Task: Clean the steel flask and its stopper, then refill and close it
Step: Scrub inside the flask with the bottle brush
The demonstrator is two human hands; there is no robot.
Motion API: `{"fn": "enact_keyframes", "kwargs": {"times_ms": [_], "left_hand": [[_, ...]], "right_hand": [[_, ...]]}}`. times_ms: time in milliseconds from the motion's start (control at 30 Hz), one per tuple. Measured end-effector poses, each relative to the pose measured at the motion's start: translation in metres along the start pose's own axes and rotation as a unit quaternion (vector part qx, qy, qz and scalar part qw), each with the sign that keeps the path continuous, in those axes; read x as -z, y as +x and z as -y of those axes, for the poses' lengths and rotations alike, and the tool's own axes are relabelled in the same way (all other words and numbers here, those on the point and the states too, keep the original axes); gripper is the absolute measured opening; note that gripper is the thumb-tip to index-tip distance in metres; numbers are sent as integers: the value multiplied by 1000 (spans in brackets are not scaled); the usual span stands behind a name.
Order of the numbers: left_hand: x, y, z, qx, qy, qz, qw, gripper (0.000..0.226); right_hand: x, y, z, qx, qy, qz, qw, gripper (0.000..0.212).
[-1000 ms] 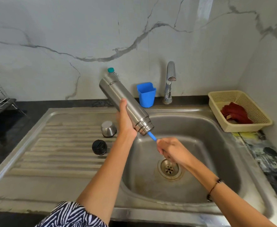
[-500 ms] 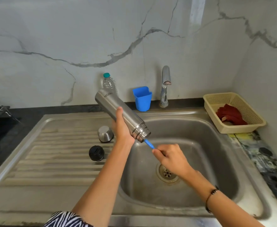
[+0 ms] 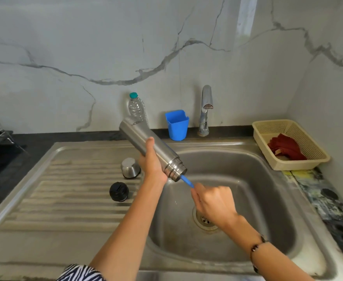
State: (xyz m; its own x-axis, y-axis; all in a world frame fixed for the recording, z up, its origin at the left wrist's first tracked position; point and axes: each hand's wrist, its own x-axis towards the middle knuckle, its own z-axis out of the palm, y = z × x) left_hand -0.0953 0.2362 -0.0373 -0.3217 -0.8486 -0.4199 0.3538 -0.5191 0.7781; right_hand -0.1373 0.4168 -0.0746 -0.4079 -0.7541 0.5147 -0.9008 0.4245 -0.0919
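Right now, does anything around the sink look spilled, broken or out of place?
Nothing stands out. The left hand holds the flask tilted mouth-down over the sink, and the right hand works a blue brush handle into it. The cup lid and black stopper lie on the drainboard.

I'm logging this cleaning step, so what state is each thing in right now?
steel flask: uncapped, tilted mouth-down over the sink, held by left hand
blue brush handle: sticking out of the flask mouth, gripped by right hand
black stopper: off, on the drainboard
steel cap: off, on the drainboard
tap: no water running
plastic bottle: capped, upright
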Motion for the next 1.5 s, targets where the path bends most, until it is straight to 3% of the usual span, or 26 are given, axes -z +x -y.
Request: {"fn": "enact_keyframes", "kwargs": {"times_ms": [167, 300, 400, 500, 567, 600, 700, 733, 767, 833, 900, 967, 1033, 1100, 1133, 1200, 1300, 1400, 1500], "left_hand": [[2, 1, -11, -13, -1, -25, 1000, 57], [-1, -9, -6, -5, 10, -11, 1000, 52], [-1, -6, -9, -6, 1, -32, 999, 50], [1, -10, -3, -6, 1, -6, 1000, 53], [0, -10, -6, -4, -4, 3, 1000, 52], [0, -8, -9, 1, -19, 2, 1000, 54], [0, -4, -8, 9, -52, -5, 999, 60], [1, -6, -6, 11, -52, 2, 999, 61], [2, -6, -4, 12, -51, 12, 999, 61], [5, -4, -7, 15, -63, 10, 998, 59], [10, 0, -10, 0, -75, -6, 997, 57], [11, -5, -9, -7, -62, -5, 998, 58], [15, -5, -6, -6, -49, -10, 999, 58], [20, -2, -12, -2, -64, -25, 998, 63], [23, 1, -15, -2, -76, -30, 997, 70], [25, 2, -15, -5, -83, -35, 996, 79], [23, -3, -11, -11, -50, -45, 998, 58], [22, -2, -21, -11, -56, -40, 998, 66], [18, -6, -21, -20, -36, -40, 998, 57]], "right_hand": [[-1, -11, -1, 3, -5, -36, 999, 28], [-3, -1, 8, -25, 6, -23, 999, 25], [-7, -12, 4, -54, 49, 6, 997, 30], [-8, -5, 9, -161, 144, 91, 972, 34], [-4, 3, 10, -207, 278, 152, 926, 40], [1, 6, 8, -240, 374, 169, 880, 41], [20, 16, 3, -337, 602, 261, 675, 38], [23, 18, 4, -348, 633, 281, 632, 37], [25, 18, 5, -357, 652, 295, 601, 37], [25, 13, 6, -364, 659, 312, 580, 38], [25, 10, 10, -354, 633, 313, 613, 37], [23, 13, 16, -341, 583, 282, 681, 37], [21, 14, 20, -283, 470, 239, 801, 40], [26, 10, 20, -159, 256, 206, 931, 39], [31, 8, 19, -104, 143, 171, 969, 35], [31, 7, 21, -25, 9, 139, 990, 27], [16, 5, 28, -22, -7, 113, 993, 36], [15, -4, 17, 15, -25, 71, 997, 37], [14, -1, 17, -1, -5, 61, 998, 33]]}}
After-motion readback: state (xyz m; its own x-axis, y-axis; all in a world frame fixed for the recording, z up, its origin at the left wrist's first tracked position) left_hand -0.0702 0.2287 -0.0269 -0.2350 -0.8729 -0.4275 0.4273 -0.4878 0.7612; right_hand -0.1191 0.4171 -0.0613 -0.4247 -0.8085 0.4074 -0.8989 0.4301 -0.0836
